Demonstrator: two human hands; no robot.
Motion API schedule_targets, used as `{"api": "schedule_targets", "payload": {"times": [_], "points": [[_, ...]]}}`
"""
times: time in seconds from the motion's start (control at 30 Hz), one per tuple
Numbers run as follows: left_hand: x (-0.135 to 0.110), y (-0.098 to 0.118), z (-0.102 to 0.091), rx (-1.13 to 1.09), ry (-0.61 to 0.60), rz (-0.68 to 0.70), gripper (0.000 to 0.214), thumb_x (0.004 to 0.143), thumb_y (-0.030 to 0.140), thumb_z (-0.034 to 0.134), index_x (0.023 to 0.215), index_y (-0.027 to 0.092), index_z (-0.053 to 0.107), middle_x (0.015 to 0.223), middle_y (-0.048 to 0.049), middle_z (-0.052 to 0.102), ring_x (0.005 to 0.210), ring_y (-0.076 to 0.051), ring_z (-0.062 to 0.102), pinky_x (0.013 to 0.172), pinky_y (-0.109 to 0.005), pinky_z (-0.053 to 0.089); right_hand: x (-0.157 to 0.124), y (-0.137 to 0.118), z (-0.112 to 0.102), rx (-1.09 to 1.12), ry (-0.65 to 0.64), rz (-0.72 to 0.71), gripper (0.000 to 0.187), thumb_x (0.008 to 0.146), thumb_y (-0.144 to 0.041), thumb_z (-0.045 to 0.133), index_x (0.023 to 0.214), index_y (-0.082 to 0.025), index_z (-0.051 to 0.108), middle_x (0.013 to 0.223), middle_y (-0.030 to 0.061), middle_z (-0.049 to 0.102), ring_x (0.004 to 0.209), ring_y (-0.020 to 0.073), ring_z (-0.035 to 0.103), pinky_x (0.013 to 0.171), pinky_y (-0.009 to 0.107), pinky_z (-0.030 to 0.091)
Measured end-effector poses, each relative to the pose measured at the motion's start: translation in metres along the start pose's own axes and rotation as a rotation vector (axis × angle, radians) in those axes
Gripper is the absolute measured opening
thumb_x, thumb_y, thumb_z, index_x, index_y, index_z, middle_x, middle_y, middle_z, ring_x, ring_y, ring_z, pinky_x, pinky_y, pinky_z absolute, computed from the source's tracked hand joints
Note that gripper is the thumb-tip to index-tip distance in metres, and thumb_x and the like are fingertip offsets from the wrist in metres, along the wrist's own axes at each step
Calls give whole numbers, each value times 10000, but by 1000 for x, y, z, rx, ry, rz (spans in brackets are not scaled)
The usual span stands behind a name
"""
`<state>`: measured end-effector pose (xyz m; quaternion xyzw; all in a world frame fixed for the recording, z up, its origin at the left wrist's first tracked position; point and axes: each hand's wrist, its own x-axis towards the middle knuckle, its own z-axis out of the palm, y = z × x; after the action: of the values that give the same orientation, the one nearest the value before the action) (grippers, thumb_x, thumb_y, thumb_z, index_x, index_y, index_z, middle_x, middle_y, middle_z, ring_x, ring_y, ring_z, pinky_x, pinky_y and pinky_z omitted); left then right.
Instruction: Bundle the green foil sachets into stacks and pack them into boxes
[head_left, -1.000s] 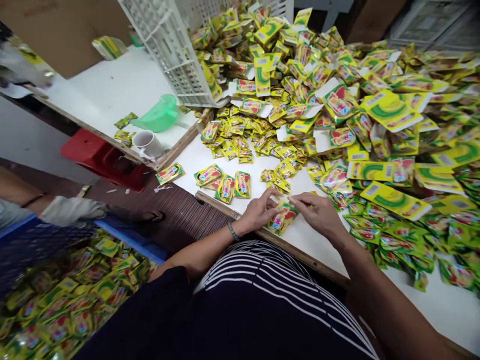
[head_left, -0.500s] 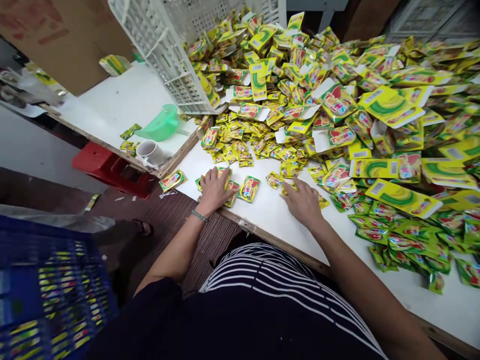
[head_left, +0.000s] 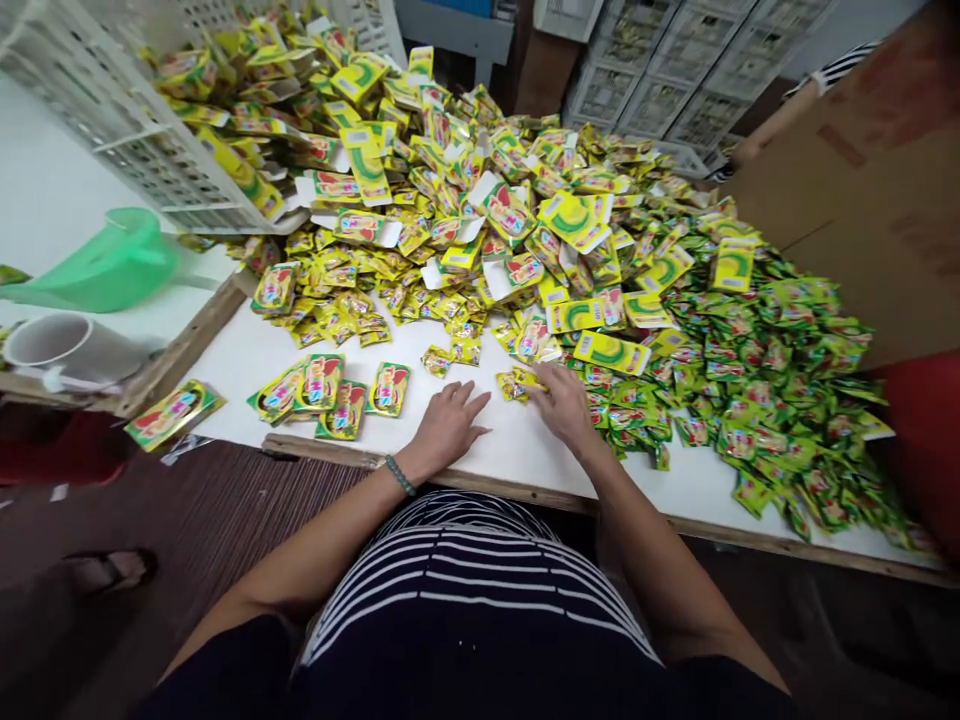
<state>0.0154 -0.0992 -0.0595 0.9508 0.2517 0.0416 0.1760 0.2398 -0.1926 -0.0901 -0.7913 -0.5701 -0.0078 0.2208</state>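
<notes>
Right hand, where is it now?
Head view, right of centre: the right hand is over the white table, at the small yellow packets, just left of the green packets.

Bright tabletop [head_left: 510,445], murky floor [head_left: 206,510].
On my feed, the left hand [head_left: 448,425] and right hand [head_left: 564,410] look fairly crisp; small glints speckle the green packets [head_left: 757,435]. Toward the edges I get wide-lens stretching, with the mug [head_left: 64,350] soft and the lower corners dark.

A green scoop [head_left: 112,262] and a white mug [head_left: 94,352] sit at the frame's left. A cardboard box [head_left: 847,225] rises at upper right, near stacked crates [head_left: 637,55].
</notes>
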Motion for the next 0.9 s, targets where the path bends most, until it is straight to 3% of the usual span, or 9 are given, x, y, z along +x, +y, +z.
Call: {"api": "schedule_targets", "payload": {"times": [0.13,0.2,0.37,0.47,0.57,0.63,0.77,0.83,0.9], "points": [[22,12,6,16,-25,70,482,898,283,591,1365,174,533,1462,-184,476,1310,-352,462,1016,-500,448,18,40,-35,-53,140,151,405,966,-300,348,1134,-132,676,1078,190,679,1044,300,571,951,471,445],[39,17,7,-4,9,84,444,909,258,571,1344,171,541,1445,-185,492,1279,-321,493,1005,-484,461,28,59,-47,-120,175,242,383,925,-259,411,1192,-117,646,1129,219,653,1098,349,533,945,542,415],[72,22,5,-81,81,61,370,906,238,560,1259,132,599,1285,-184,610,1188,-286,566,1028,-465,449,35,90,-59,-256,61,416,455,832,-330,617,1248,-146,610,1178,241,627,1145,417,495,919,610,366],[69,14,0,-262,203,-35,330,894,253,574,1197,141,644,1204,-157,666,1151,-273,602,1042,-435,438,20,93,-63,-106,172,368,301,855,-322,562,1062,-143,687,972,210,670,961,353,581,861,550,425],[56,1,-10,-653,287,-251,325,883,423,598,1033,153,698,1036,-121,723,978,-242,676,920,-371,510,-2,70,-64,8,255,280,296,888,-290,481,1073,-188,688,1011,184,669,940,307,601,835,470,478],[50,-6,-17,-1017,159,-424,464,836,584,604,934,140,697,903,-113,730,813,-214,697,793,-344,549,-15,39,-58,56,232,187,303,893,-242,469,1097,-222,691,1079,142,671,1014,276,604,886,426,489],[44,-12,-18,-1411,-406,-589,529,622,586,807,779,99,673,696,-83,692,597,-141,641,618,-274,545,-23,-21,-34,132,41,-86,360,892,-167,427,1060,-277,726,964,64,710,1031,245,614,953,412,471],[40,-13,-14,-1403,-458,-589,494,499,448,909,733,92,659,651,-45,668,548,-93,590,552,-214,501,-17,-30,-23,122,6,-116,462,874,-123,401,1241,-243,655,1115,82,701,1133,254,584,1005,436,437],[34,-16,-10,-1377,-348,-594,492,440,366,935,736,95,650,651,-15,654,545,-73,565,523,-187,469,-6,-22,-16,108,-16,-75,548,843,-114,427,1371,-191,553,1275,113,649,1240,277,530,1041,473,403]]}}
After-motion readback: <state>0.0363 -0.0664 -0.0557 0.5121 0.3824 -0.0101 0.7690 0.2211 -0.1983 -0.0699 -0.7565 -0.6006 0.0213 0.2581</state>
